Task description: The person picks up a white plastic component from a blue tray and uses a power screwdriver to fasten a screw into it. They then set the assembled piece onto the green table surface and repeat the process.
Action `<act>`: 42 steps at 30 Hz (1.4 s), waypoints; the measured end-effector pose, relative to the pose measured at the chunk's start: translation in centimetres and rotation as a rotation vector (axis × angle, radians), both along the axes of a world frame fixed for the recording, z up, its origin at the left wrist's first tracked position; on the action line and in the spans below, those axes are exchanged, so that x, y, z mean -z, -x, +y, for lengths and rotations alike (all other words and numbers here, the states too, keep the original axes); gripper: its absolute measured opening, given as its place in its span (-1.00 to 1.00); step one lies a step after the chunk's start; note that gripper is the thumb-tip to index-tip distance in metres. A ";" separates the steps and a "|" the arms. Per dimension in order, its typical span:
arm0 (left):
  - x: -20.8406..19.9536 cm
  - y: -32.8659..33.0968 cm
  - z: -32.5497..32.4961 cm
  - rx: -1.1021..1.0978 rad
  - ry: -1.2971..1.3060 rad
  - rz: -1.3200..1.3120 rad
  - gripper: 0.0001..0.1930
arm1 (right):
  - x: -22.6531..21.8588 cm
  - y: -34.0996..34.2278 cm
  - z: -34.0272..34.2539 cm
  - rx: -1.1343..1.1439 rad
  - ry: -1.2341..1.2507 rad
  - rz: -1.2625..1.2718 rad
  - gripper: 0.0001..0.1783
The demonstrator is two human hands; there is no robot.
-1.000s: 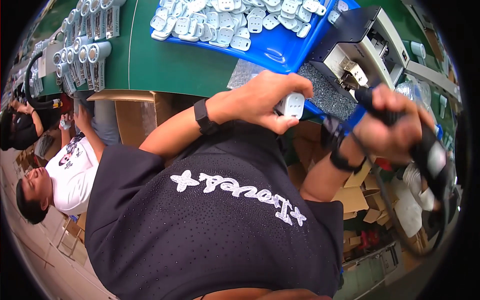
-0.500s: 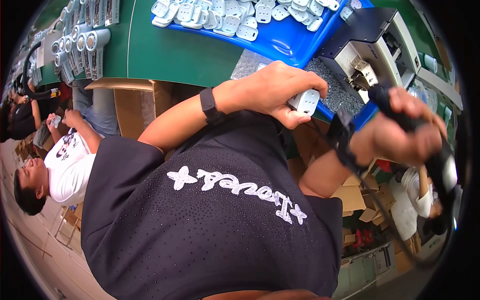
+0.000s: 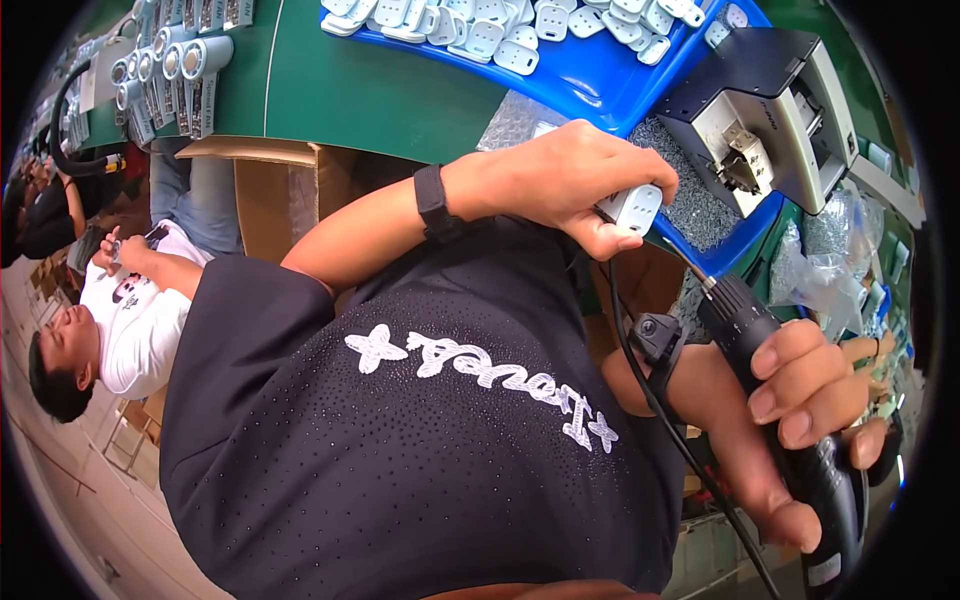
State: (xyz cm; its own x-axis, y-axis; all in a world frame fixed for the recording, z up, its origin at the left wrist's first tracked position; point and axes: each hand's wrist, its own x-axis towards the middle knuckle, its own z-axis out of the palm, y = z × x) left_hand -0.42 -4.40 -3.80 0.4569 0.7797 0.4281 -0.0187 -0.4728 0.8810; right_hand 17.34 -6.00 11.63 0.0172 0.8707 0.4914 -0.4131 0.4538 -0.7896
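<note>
My left hand [image 3: 575, 185] is closed round a small white plastic housing [image 3: 634, 208] with holes in its face, held between thumb and fingers. To its right, my right hand [image 3: 800, 400] grips a black electric screwdriver [image 3: 740, 320]. The metal bit points up and left, close to the housing but apart from it. A black cord [image 3: 640, 365] hangs by my right wrist. Behind the housing, a blue tray [image 3: 712, 258] holds a mass of small screws [image 3: 690, 190]. A screw feeder [image 3: 745, 125] with a dark top stands beside those screws.
Many similar white housings fill a blue bin [image 3: 580, 90] on the green table [image 3: 370, 95]. Pale blue handheld fan parts [image 3: 185, 70] stand in rows at far left. An open carton [image 3: 270, 195] sits below the table edge. Another person [image 3: 150, 310] sits at left.
The screwdriver has swung down from near the screw feeder, and its bit now points toward the housing. My left hand still holds the housing. The whole view has shifted slightly.
</note>
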 end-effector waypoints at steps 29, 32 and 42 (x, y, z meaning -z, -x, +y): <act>-0.3 0.3 -0.6 -0.021 -0.063 0.009 -0.54 | 5.3 -2.7 7.5 0.370 0.010 -0.192 -0.39; -0.2 0.4 -0.4 -0.038 -0.062 0.043 -0.54 | 6.1 -1.5 8.2 0.535 0.033 -0.474 -0.40; -0.3 0.4 -0.4 -0.043 -0.063 0.033 -0.55 | 5.3 -2.9 8.8 0.409 0.002 -0.352 -0.43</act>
State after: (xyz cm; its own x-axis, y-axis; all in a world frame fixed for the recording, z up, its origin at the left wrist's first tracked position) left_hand -0.81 -4.84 -3.55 0.4382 0.7711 0.4620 0.0320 -0.5271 0.8492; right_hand 20.24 2.78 6.31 0.1893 0.8285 0.5271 0.0871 0.5205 -0.8494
